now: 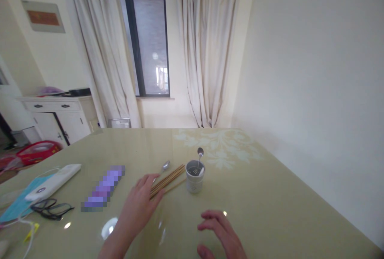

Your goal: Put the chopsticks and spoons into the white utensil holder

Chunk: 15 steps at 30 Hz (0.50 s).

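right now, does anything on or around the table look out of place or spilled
Nothing looks spilled. One wooden stick lies apart from the bundle at the left hand, angled differently. In the left background, a cabinet door seems ajar, with a dark gap beside it.

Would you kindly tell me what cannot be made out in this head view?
In the head view:
- Chopsticks: near ends, hidden by the left hand.
- Lying spoon: handle's end, behind the same hand.
- Upright spoon: handle's lower end, inside the cup, hidden by its wall.
- Purple item: details, blurred by pixelation.
- Right hand: rear part, cut off by the bottom edge.
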Available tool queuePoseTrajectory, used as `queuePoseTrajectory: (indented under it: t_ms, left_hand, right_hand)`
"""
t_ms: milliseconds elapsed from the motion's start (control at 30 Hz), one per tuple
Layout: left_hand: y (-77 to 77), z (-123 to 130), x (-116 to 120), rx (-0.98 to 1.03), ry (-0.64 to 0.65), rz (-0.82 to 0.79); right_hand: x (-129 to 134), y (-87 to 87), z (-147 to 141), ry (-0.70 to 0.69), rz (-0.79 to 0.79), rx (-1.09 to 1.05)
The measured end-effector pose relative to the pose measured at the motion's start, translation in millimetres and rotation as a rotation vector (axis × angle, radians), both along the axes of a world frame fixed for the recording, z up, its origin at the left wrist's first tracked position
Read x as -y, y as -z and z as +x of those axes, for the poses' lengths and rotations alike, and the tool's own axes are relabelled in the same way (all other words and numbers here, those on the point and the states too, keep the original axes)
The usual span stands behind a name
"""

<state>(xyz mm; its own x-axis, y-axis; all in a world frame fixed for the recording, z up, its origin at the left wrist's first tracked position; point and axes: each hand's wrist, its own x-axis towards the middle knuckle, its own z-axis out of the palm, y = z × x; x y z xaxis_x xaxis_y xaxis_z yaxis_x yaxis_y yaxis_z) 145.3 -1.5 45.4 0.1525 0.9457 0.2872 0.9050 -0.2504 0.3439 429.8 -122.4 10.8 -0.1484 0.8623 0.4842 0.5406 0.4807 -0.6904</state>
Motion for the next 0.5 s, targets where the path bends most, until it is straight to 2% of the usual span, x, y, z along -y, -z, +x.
queuePoseTrajectory:
  t_ms: [33, 133, 233, 367, 500]
  left_hand:
    - [-5.3, 11, -6, -0.045, 0.041, -0.064]
    - [-16.3, 32, -28, -0.206, 0.070, -0.223]
    - [-19.9, 42, -50, -0.302, 0.132, -0.341]
    - [-20.3, 48, -78, -0.366, 0.191, -0.423]
    - [-20.2, 53, -103, -0.408, 0.238, -0.453]
  right_hand:
    - [-10, -12.3, 8, -0.002, 0.011, 0.041]
    - [-49, -43.8, 26, 0.111, 0.029, 0.051]
    - [-90, -65.3, 37, 0.183, -0.037, 0.144]
    - [-131, -87.8, 40, 0.138, -0.192, 0.434]
    - [-156, -108.1, 32, -0.001, -0.362, 0.599]
